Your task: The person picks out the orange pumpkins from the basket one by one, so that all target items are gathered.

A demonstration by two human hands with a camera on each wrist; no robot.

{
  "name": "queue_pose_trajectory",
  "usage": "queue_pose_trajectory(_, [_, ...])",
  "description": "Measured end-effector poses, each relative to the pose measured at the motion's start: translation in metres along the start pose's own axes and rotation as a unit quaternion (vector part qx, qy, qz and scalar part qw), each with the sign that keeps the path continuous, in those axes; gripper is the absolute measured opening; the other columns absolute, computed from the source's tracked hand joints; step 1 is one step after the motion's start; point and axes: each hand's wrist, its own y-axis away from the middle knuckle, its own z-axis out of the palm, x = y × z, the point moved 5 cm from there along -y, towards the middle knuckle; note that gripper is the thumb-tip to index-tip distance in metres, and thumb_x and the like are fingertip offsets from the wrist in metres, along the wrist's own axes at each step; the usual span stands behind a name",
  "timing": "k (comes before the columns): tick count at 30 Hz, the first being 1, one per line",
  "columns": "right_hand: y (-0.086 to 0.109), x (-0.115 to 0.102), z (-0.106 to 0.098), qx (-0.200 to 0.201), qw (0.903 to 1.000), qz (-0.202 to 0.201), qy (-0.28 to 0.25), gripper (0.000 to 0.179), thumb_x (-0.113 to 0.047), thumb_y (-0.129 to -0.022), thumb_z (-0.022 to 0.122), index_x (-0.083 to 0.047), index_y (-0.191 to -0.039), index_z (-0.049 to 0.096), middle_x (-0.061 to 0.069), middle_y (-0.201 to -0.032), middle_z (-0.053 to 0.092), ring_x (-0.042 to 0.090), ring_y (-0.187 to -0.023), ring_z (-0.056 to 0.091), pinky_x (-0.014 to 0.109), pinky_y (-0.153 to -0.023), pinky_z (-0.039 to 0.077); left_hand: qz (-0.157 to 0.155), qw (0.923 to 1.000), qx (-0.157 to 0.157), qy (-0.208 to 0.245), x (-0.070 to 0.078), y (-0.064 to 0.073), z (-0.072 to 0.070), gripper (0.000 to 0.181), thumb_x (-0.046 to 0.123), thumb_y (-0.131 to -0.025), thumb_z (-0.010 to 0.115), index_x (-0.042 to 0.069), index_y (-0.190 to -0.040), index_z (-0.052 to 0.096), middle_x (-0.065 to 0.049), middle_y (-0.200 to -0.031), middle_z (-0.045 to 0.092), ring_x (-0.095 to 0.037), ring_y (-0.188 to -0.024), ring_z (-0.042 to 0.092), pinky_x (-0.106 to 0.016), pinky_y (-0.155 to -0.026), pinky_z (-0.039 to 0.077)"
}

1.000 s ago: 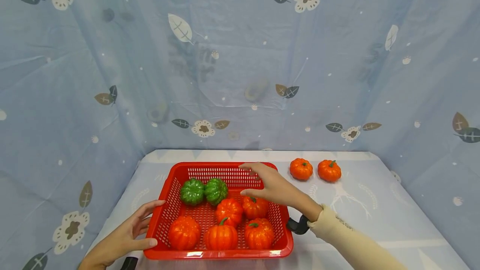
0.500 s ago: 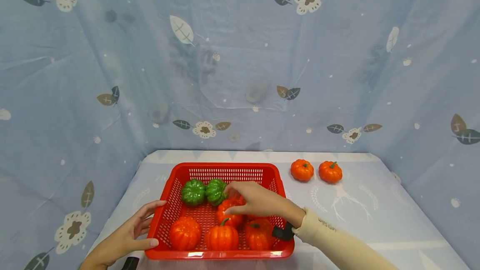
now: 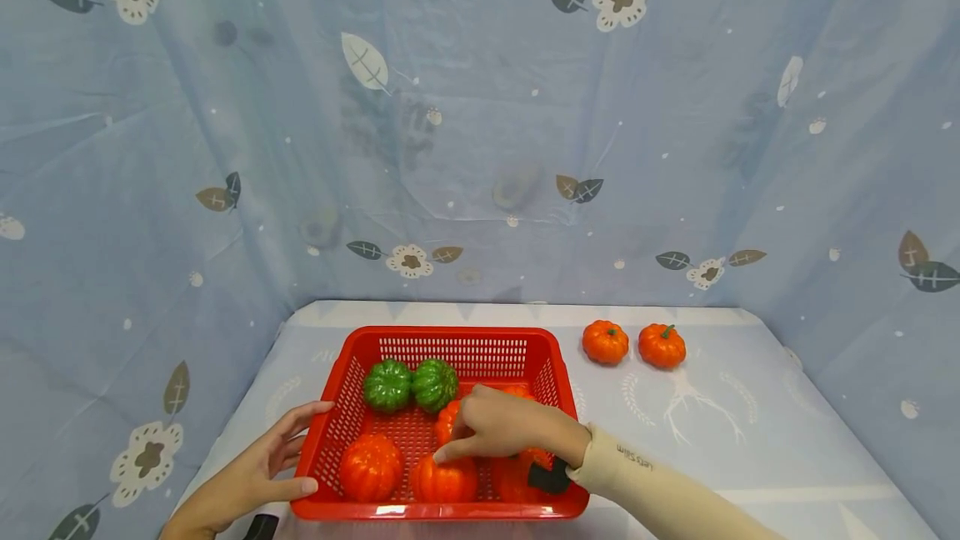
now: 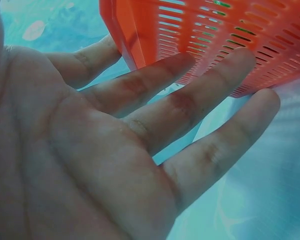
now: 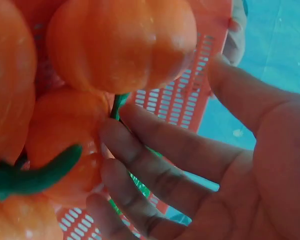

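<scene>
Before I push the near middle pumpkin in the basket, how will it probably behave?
The pumpkin may feel slippery, since its skin looks smooth and shiny. Being rounded, it could roll, though the raised sides of the basket should stop it. It is probably stiff: no dent or sag shows.

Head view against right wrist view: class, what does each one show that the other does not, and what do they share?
Only the head view shows the two loose orange pumpkins on the table and the pale sleeve.
Only the right wrist view shows the palm and a curved green stem on a pumpkin.
Both show the right hand, the red basket and orange pumpkins inside it.
</scene>
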Motion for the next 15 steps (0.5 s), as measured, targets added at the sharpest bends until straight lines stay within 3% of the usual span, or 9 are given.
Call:
queue_pose_trajectory(4, [-0.001, -0.007, 0.004, -0.025, 0.9993, -0.011, 0.026, 0.039, -0.056, -0.098, 0.063, -0.022, -0.099, 0.082, -0.019, -0.078, 0.067, 0.001, -0.076, 0.05, 0.024, -0.077, 0.039, 0.004, 1.0, -0.002, -0.001, 0.001, 0.0, 0.001, 0.082, 0.009, -0.098, 0.067, 0.012, -0.162, 0.017, -0.031, -0.163, 0.013, -0.053, -0.139, 0.039, -0.048, -0.091, 0.059])
queue_pose_trajectory(7, [-0.001, -0.012, 0.006, -0.033, 0.9985, -0.015, 0.04, 0.043, -0.058, -0.097, 0.063, -0.024, -0.119, 0.077, -0.019, -0.106, 0.069, 0.002, -0.092, 0.051, 0.027, -0.081, 0.041, 0.006, 1.0, -0.003, -0.004, 0.001, -0.001, 0.001, 0.081, 0.008, -0.098, 0.066, 0.013, -0.162, 0.017, -0.03, -0.163, 0.013, -0.052, -0.139, 0.039, -0.047, -0.092, 0.058])
queue_pose_trajectory(11, [-0.002, -0.014, 0.009, -0.037, 0.9986, -0.023, 0.028, 0.046, -0.058, -0.098, 0.062, -0.024, -0.126, 0.074, -0.019, -0.113, 0.068, 0.003, -0.096, 0.053, 0.026, -0.085, 0.042, 0.003, 1.0, -0.001, -0.003, 0.0, -0.001, 0.0, 0.081, 0.008, -0.098, 0.067, 0.013, -0.162, 0.017, -0.03, -0.164, 0.013, -0.052, -0.139, 0.04, -0.047, -0.092, 0.058])
queue_pose_trajectory(15, [-0.004, -0.015, 0.011, -0.043, 0.9988, -0.022, -0.002, 0.041, -0.056, -0.098, 0.063, -0.024, -0.122, 0.071, -0.021, -0.103, 0.066, 0.003, -0.095, 0.053, 0.022, -0.087, 0.044, 0.0, 1.0, 0.002, -0.002, -0.002, 0.0, 0.0, 0.081, 0.009, -0.098, 0.068, 0.012, -0.162, 0.018, -0.03, -0.163, 0.013, -0.052, -0.139, 0.039, -0.048, -0.092, 0.058])
